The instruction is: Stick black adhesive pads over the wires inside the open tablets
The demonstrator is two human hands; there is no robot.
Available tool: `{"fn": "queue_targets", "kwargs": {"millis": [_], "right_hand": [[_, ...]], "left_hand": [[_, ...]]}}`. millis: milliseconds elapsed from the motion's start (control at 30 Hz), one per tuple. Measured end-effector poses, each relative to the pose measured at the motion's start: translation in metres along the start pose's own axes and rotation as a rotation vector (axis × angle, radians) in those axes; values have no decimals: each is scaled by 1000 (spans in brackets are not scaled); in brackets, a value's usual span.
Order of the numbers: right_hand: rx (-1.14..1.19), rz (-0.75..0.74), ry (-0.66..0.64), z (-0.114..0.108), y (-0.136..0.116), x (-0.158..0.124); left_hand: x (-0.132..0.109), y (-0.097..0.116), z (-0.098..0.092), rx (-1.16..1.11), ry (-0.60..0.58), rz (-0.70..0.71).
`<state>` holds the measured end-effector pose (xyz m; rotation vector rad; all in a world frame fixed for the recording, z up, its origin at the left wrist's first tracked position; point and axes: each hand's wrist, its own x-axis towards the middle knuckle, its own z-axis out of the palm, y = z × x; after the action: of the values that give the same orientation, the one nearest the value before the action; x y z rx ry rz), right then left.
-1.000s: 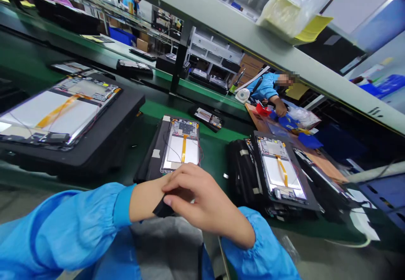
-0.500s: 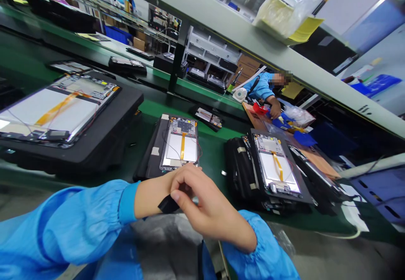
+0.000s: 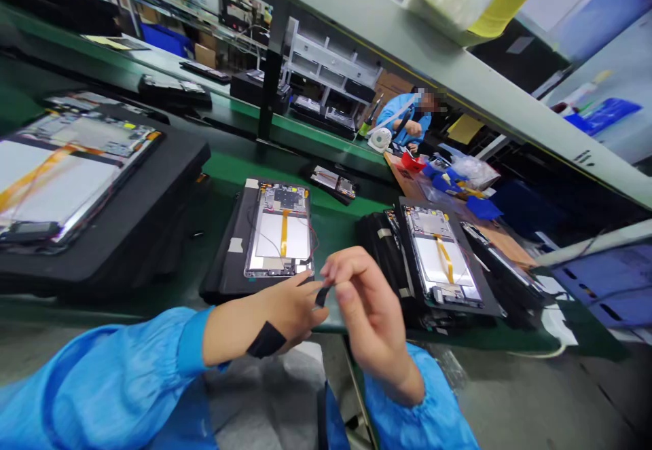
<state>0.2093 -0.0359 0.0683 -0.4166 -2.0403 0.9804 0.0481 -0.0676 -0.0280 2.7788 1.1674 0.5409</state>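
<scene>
Going left to right from my feed: at the far left a big opened tablet (image 3: 76, 158) sits on a black fixture (image 3: 153, 195), its orange ribbon running across a pale panel. The tiny labels on the boards are too small for me to read, and I see no brand I can make out.

Next along the green conveyor bench (image 3: 244, 168), a second opened tablet (image 3: 278, 229) lies with its long side running away from me. My left hand (image 3: 288, 307) comes in just in front of it, and a black strip (image 3: 265, 340) lies across the wrist, slanting up to the right.

Here's the change: a second ago my right hand was pressed over that wrist, and now it has lifted off. My right hand (image 3: 369, 307) is narrow, thumb and forefinger pinched on a small black tab (image 3: 322, 296), which is held between the hands and tilted, its long axis pointing down toward the left. My left hand is curled narrow, fingertips just beside the tab; I can't tell whether they grip it.

Right of that, a third opened tablet (image 3: 441, 263) rests on a stacked black fixture. Farther off, a co-worker (image 3: 402, 117) in a blue smock sits by a red box (image 3: 412, 161).
</scene>
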Motion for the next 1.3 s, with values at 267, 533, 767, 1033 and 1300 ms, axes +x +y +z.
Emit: {"fn": "queue_targets", "kwargs": {"millis": [267,533,767,1033,1300], "right_hand": [[-238,239,157,-55,75,14],[151,458,324,5,121,-7],[-34,298,424,48,124,-37],[-353,127,452,45,124,-28],[-215,189,340,38,122,-24]], "left_hand": [[34,-118,-32,-184,36,-8],[67,-185,-40,-383,42,100],[58,-174,-45,-385,105,45],[56,-172,-45,-219,106,45],[53,-179,-34,-184,281,116]]}}
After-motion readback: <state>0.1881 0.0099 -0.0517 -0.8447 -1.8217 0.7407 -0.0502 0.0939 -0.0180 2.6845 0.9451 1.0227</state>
